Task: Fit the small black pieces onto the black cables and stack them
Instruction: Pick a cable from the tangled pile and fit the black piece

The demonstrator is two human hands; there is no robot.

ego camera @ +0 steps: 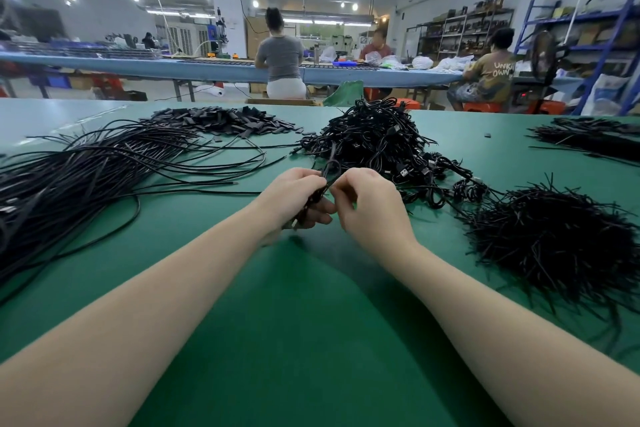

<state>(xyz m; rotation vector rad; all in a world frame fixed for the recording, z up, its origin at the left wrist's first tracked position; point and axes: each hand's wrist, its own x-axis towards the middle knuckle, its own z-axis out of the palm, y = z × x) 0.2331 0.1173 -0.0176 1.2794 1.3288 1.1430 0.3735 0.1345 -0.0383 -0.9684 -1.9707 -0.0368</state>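
Both hands meet above the middle of the green table [304, 305]. My left hand [294, 196] grips a black cable [330, 166] whose loop rises above the fingers and whose lower end pokes out below the palm. My right hand [370, 204] pinches the same cable right beside the left fingertips. Whether a small piece sits between the fingers is hidden. A heap of small black pieces [228, 121] lies at the far left. A tangled mound of black cables with plugs [377, 142] sits just beyond my hands.
A long spread of straight black cables [86, 170] covers the left of the table. A bristly heap of short black strands [554, 239] lies at the right, and another bundle [588, 139] at the far right. People sit at a blue bench [138, 68] behind.
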